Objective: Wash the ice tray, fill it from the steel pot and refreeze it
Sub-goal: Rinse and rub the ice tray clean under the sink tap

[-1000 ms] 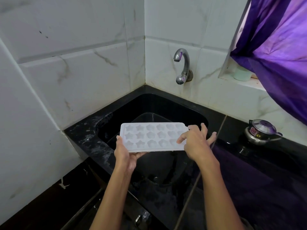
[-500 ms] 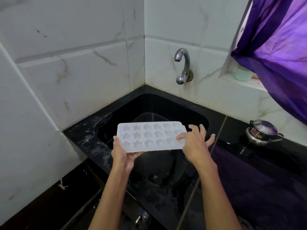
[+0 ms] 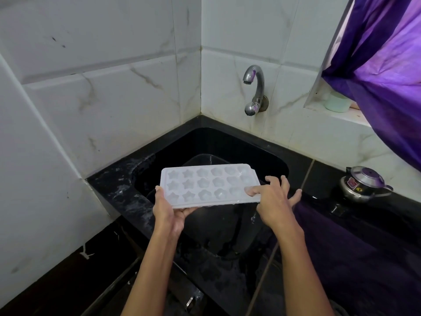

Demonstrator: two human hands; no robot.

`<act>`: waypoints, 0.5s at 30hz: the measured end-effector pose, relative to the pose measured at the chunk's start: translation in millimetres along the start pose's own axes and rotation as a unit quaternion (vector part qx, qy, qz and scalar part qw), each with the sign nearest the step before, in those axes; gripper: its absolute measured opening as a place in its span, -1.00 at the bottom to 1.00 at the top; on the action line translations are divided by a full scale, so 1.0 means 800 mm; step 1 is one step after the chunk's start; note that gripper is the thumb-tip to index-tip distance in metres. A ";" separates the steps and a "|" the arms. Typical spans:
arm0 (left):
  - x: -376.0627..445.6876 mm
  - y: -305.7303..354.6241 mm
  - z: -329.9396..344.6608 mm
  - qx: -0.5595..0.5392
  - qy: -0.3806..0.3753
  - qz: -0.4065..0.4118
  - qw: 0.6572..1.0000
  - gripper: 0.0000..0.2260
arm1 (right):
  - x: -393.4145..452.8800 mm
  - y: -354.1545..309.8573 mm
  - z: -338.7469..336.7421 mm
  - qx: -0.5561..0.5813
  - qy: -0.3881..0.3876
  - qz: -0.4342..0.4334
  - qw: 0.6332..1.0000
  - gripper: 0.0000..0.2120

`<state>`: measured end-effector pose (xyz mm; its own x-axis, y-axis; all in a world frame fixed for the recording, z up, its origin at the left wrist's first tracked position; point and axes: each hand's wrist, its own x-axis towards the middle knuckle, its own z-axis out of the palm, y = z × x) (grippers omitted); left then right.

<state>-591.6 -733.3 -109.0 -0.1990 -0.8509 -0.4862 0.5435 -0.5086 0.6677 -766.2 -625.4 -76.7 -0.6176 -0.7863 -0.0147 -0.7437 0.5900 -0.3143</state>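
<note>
A white ice tray (image 3: 209,185) with star-shaped moulds is held level over the black sink (image 3: 268,156). My left hand (image 3: 169,212) grips its near left corner, thumb on the rim and fingers underneath. My right hand (image 3: 274,201) is at the tray's right end; its index finger lies on the near right moulds, the other fingers spread beyond the edge. Water drips from the tray's right end. A small steel pot (image 3: 362,184) with a lid stands on the counter at right.
A steel tap (image 3: 254,90), not running, juts from the tiled wall above the sink. A dark basin (image 3: 205,159) lies inside the sink under the tray. A purple curtain (image 3: 382,65) hangs at upper right, with a pale cup (image 3: 336,102) on the sill. Black counter (image 3: 341,236) surrounds the sink.
The tray has shifted slightly left and toward me. My right index finger has slid along the near right moulds, and drops now fall from that end.
</note>
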 end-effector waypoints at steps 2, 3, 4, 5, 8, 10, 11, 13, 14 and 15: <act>0.000 0.000 -0.001 0.001 -0.004 -0.002 1.000 -0.64 | 0.001 0.001 -0.001 -0.001 0.004 0.006 1.000 -0.34; 0.001 0.000 -0.001 0.001 -0.005 -0.004 1.000 -0.64 | 0.001 0.000 0.000 -0.005 0.009 0.009 1.000 -0.34; 0.001 0.000 -0.001 0.000 -0.006 -0.005 1.000 -0.64 | 0.001 -0.001 0.001 -0.008 0.014 0.010 1.000 -0.34; 0.001 0.000 0.000 -0.001 -0.006 -0.005 1.000 -0.64 | 0.001 -0.002 0.002 -0.009 0.016 0.009 1.000 -0.32; 0.002 0.001 0.000 0.002 -0.003 0.001 1.000 -0.64 | -0.001 -0.005 0.005 -0.009 0.011 0.001 1.000 -0.32; 0.003 0.001 -0.002 0.004 -0.001 0.003 1.000 -0.64 | 0.000 -0.003 0.004 -0.007 0.009 0.005 1.000 -0.35; 0.004 0.001 -0.003 0.005 -0.001 0.002 1.000 -0.64 | 0.001 -0.002 0.003 -0.007 0.009 0.009 1.000 -0.35; 0.004 0.000 -0.004 0.008 -0.004 -0.002 1.000 -0.63 | 0.002 -0.002 0.005 -0.012 0.013 0.015 1.000 -0.35; 0.003 0.000 -0.004 0.008 -0.004 -0.003 1.000 -0.63 | 0.002 -0.003 0.006 -0.016 0.014 0.015 1.000 -0.35; 0.003 -0.001 -0.004 0.008 -0.002 -0.003 1.000 -0.64 | 0.002 -0.004 0.007 -0.019 0.014 0.014 1.000 -0.35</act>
<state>-590.1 -734.5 -112.3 -0.2060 -0.8486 -0.4873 0.5292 -0.5155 0.6740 -762.9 -629.6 -81.0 -0.6446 -0.7645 0.0043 -0.7351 0.6182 -0.2782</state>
